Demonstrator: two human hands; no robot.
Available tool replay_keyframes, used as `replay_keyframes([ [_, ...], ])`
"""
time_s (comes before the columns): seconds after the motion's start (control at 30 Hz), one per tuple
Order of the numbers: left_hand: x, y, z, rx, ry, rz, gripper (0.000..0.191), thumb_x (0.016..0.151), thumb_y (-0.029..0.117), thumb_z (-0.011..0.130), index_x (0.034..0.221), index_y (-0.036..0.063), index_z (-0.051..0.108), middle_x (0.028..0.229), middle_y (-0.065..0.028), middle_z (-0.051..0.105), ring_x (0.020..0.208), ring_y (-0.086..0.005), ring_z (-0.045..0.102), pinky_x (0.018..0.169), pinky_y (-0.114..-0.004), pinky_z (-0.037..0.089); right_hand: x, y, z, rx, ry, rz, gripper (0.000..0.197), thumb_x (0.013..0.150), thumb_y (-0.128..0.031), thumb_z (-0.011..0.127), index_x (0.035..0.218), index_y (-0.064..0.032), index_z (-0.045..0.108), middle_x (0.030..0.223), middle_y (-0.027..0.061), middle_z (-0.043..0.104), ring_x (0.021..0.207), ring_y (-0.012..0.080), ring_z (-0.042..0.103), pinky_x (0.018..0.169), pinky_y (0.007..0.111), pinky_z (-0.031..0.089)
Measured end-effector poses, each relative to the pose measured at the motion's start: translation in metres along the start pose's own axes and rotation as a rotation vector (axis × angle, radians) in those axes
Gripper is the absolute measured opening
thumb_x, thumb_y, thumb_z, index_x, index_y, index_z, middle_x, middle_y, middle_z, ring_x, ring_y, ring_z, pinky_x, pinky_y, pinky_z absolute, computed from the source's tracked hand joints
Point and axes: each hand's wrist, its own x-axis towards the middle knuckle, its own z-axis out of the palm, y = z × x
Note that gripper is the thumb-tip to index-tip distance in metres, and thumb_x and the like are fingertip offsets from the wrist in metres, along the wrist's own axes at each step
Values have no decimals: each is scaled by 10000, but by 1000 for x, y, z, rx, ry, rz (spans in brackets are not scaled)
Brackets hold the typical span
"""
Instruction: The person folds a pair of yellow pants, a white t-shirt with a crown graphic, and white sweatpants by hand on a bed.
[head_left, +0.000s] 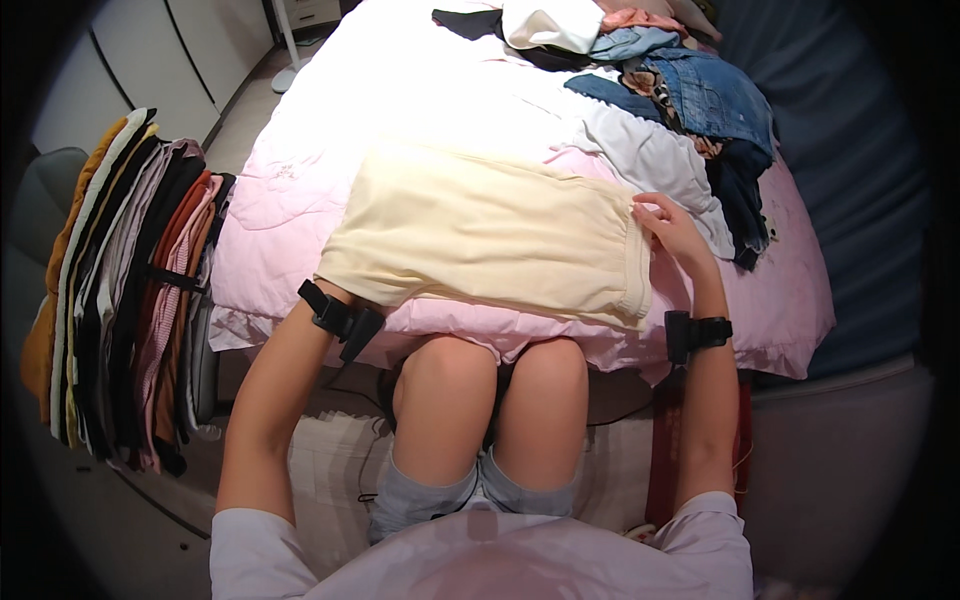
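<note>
A cream-coloured garment with a gathered elastic waistband (487, 225) lies spread sideways across the edge of a bed with a pink quilt (255, 247). Its waistband is at the right, beside my right hand (671, 225), whose thumb and forefinger touch the upper corner of the band; whether they pinch the cloth is hard to tell. My left hand is hidden beneath or inside the garment's left end, and only the wrist and forearm with a black strap show there. Another black strap sits on my right wrist.
Jeans, denim shorts (712, 94), a white garment (652, 157) and other clothes lie heaped at the bed's far right. On the left, a thick stack of folded clothes (120, 292) rests on a chair. A dark blue surface (840, 187) borders the bed's right side.
</note>
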Motion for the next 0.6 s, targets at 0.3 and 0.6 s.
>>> replay_keyframes([
  [0.3, -11, -3, -1, 14, 2, -6, 626, 891, 354, 656, 1346, -36, 473, 1344, -249, 531, 1256, -390, 500, 1074, -452, 369, 75, -142, 51, -608, -119, -488, 219, 952, -167, 631, 1080, 8, 660, 873, 71, 672, 766, 155, 647, 703, 296, 513],
  [0.6, -4, 3, 8, -27, -16, 40, 611, 887, 343, 660, 1335, -33, 486, 1334, -245, 540, 1247, -388, 507, 1068, -452, 374, 192, -183, 210, -629, -469, -538, 358, 760, 85, 570, 1094, 5, 671, 996, 137, 732, 855, 211, 701, 737, 316, 555],
])
